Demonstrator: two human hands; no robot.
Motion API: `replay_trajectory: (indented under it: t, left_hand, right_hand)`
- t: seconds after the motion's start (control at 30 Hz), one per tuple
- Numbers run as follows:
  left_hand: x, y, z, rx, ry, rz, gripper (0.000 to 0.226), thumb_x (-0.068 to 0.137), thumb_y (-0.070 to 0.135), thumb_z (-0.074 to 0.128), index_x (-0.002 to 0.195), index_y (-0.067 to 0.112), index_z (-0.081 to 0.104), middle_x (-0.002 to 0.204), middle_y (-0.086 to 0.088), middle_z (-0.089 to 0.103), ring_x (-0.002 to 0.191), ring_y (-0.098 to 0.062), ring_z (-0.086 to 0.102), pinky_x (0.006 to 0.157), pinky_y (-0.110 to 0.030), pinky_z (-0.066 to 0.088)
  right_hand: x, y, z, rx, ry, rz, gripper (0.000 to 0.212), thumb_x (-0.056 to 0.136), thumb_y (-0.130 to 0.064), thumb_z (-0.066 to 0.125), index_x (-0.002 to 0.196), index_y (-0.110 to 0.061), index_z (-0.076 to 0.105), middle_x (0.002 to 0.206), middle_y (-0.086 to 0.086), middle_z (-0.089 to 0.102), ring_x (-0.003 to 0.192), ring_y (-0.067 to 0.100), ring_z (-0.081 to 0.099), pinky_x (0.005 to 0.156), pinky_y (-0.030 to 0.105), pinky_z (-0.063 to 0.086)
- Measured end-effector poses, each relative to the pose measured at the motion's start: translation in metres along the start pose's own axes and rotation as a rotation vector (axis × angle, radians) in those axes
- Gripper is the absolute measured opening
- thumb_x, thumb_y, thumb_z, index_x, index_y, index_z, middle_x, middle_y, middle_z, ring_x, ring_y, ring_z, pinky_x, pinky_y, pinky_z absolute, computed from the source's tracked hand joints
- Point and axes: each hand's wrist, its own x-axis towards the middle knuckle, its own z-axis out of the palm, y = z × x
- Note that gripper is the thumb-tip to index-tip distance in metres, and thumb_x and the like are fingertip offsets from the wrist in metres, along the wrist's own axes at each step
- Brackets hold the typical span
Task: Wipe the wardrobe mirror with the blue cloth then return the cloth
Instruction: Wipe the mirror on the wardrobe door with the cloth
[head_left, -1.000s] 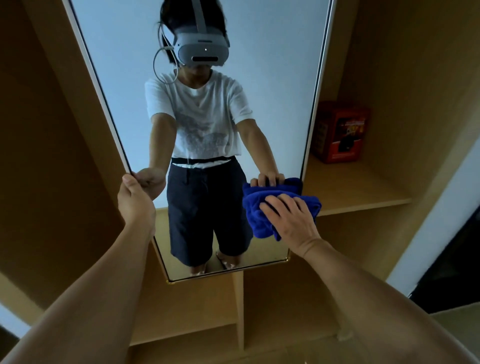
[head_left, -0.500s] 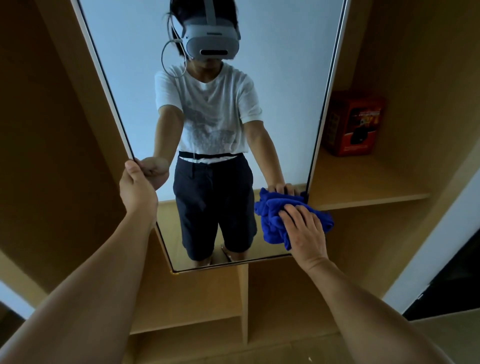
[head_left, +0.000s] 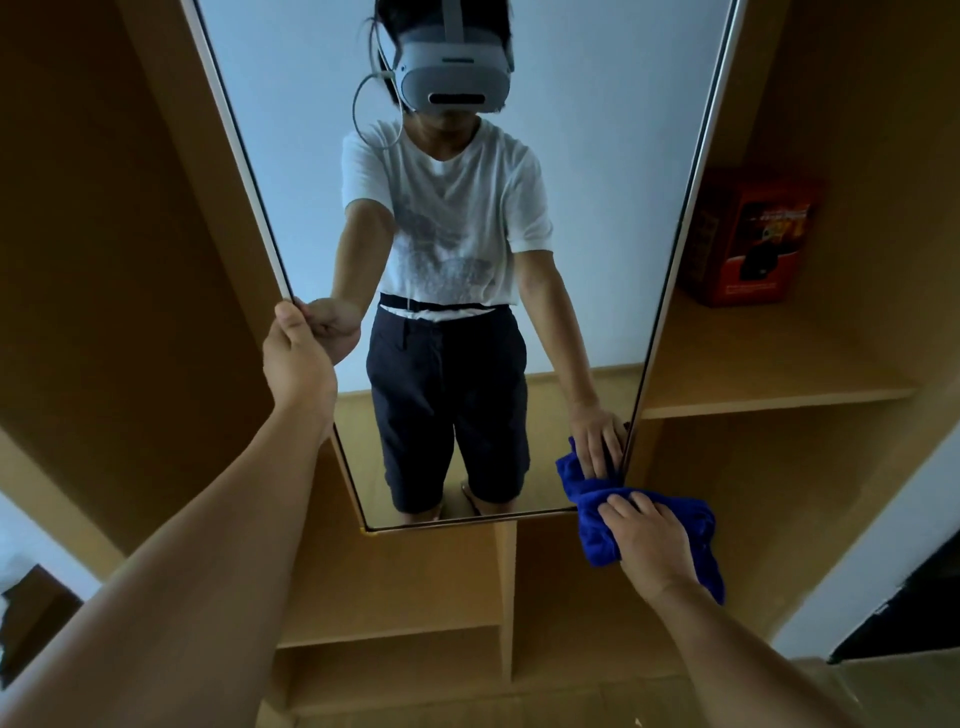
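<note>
The right hand (head_left: 652, 540), fingers spread flat on the blue cloth (head_left: 597, 535), has slid down to the mirror's (head_left: 597, 156) five-o'clock corner, suggesting wiping nears completion, while the left hand (head_left: 298, 358) still grips the nine-o'clock edge.

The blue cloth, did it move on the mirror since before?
Yes. The cloth slid down along the mirror's right edge to its bottom right corner, now well below the shelf.

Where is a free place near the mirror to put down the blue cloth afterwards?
The shelf right of the mirror looks bare in front of the red box, which stands at its back. The compartments below the mirror also appear bare. The mirror's lower right corner is crowded: the right hand presses the blue cloth there. The left hand grips the left edge.
</note>
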Motion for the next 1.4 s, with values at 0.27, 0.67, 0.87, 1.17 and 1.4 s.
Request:
replay_trajectory:
  t: [0.27,0.67,0.87,1.17,1.4]
  left_hand:
    - [0.002,0.000,-0.001,-0.002,-0.030,0.009,0.041,0.102,0.044,0.021,0.111,0.021,0.054,0.112,-0.001,0.058,0.103,-0.014,0.053,0.085,-0.027,0.039]
    - [0.009,0.000,-0.002,0.013,-0.073,-0.036,0.048,0.101,0.045,0.021,0.124,0.018,0.053,0.124,-0.003,0.059,0.113,-0.016,0.053,0.090,-0.028,0.038]
    - [0.005,0.001,0.000,-0.003,-0.073,-0.020,0.046,0.102,0.044,0.021,0.123,0.019,0.053,0.111,0.003,0.056,0.104,-0.011,0.050,0.086,-0.027,0.037]
    - [0.000,0.002,-0.003,-0.018,-0.066,0.001,0.046,0.102,0.042,0.020,0.122,0.018,0.053,0.109,0.003,0.055,0.102,-0.010,0.050,0.086,-0.026,0.037]
    - [0.002,0.001,-0.006,-0.006,-0.100,0.007,0.046,0.102,0.042,0.019,0.123,0.017,0.052,0.107,0.003,0.054,0.101,-0.009,0.049,0.085,-0.025,0.036]
  right_hand:
    - [-0.001,-0.029,0.004,0.062,-0.030,0.126,0.037,0.096,-0.015,0.046,0.133,-0.023,0.047,0.138,-0.005,0.048,0.129,0.019,0.039,0.102,0.032,0.036]
    - [0.022,-0.110,-0.006,0.054,0.009,-0.243,0.049,0.036,-0.015,0.093,0.079,-0.018,0.069,0.078,-0.002,0.065,0.075,0.021,0.062,0.064,0.035,0.055]
    - [0.012,-0.056,-0.008,-0.084,-0.043,-0.213,0.053,0.084,-0.007,0.062,0.134,-0.014,0.045,0.137,0.003,0.046,0.126,0.027,0.039,0.105,0.040,0.033]
    - [0.008,-0.019,-0.015,-0.149,-0.163,-0.034,0.034,0.093,-0.009,0.051,0.126,-0.016,0.050,0.131,0.002,0.050,0.124,0.025,0.040,0.103,0.038,0.035]
    - [0.012,-0.057,-0.015,-0.085,-0.169,-0.058,0.040,0.092,-0.011,0.054,0.130,-0.014,0.045,0.133,0.004,0.047,0.124,0.026,0.040,0.105,0.037,0.034]
